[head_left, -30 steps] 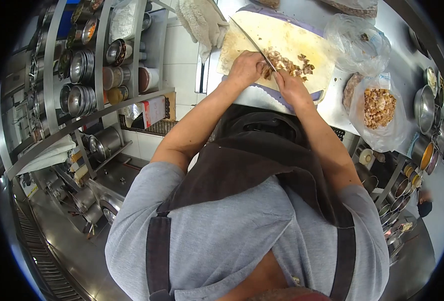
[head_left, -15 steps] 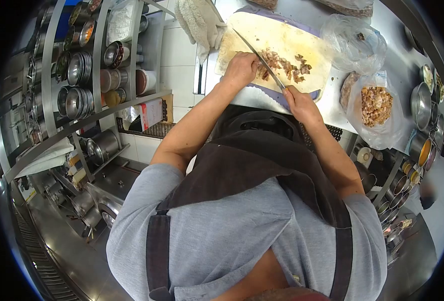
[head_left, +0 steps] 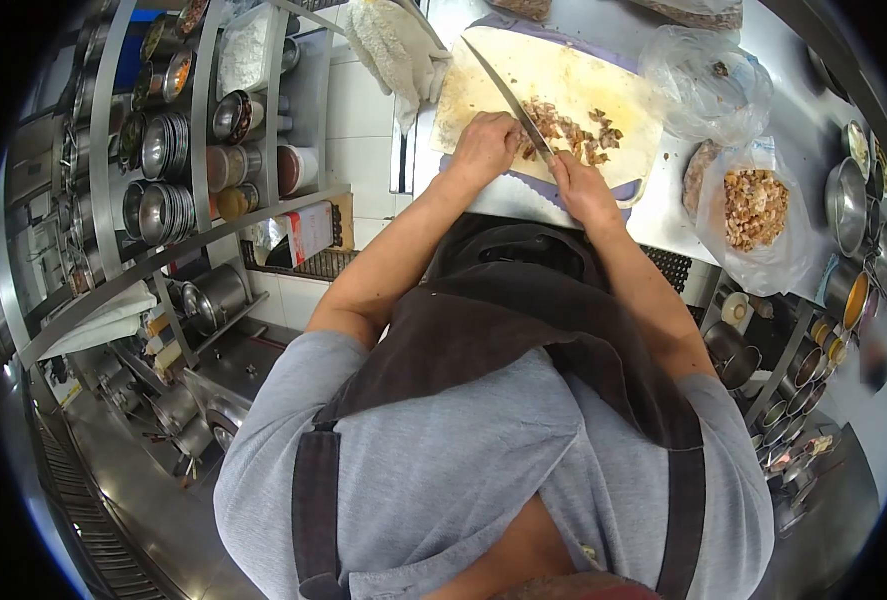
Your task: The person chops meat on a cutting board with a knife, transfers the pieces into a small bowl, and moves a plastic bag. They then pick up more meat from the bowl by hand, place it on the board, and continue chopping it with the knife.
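A long knife (head_left: 503, 92) lies slantwise over the pale cutting board (head_left: 583, 70), its tip toward the far left. My right hand (head_left: 583, 188) is closed around its handle at the board's near edge. Left of the blade, my left hand (head_left: 487, 147) rests on the board with curled fingers, its fingertips close to the blade. Whatever lies under those fingers is hidden. Chopped brown meat pieces (head_left: 563, 128) are scattered to the right of the blade.
An open plastic bag of diced meat (head_left: 755, 208) sits right of the board, below another clear plastic bag (head_left: 705, 85). A towel (head_left: 388, 45) hangs at the table's left. Shelves with metal bowls (head_left: 166, 145) stand farther left.
The knife's tip has swung slightly up and left, and my right hand has shifted a little left and up. My left hand has moved slightly, still beside the blade.
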The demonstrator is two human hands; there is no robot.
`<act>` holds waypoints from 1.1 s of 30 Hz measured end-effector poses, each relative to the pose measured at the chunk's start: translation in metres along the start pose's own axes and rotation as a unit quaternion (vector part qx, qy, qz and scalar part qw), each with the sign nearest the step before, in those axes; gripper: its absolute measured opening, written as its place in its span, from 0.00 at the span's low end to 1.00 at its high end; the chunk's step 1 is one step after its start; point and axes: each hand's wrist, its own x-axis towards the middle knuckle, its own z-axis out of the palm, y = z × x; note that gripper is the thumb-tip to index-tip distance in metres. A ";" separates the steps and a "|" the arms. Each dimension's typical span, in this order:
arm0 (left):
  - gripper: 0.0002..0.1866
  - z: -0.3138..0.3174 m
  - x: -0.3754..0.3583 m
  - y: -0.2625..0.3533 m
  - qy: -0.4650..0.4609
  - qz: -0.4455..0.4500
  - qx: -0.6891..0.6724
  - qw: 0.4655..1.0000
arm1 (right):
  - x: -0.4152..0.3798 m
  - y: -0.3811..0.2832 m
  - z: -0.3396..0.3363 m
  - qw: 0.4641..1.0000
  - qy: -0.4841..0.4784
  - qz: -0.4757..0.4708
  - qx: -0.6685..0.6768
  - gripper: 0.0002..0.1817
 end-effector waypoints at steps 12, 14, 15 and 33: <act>0.06 -0.005 0.001 -0.007 -0.023 -0.023 0.043 0.999 | -0.030 -0.015 -0.016 1.000 -0.022 -0.014 -0.003 0.19; 0.05 -0.002 0.001 -0.007 -0.020 -0.025 0.041 0.999 | -0.030 -0.018 -0.016 1.000 -0.029 0.003 -0.008 0.19; 0.05 0.000 0.000 -0.008 -0.015 -0.025 0.040 0.999 | -0.027 -0.018 -0.012 0.999 -0.031 0.005 -0.007 0.19; 0.04 -0.006 -0.006 -0.006 -0.014 -0.035 0.063 0.997 | -0.026 -0.021 -0.006 1.000 -0.017 -0.015 -0.002 0.18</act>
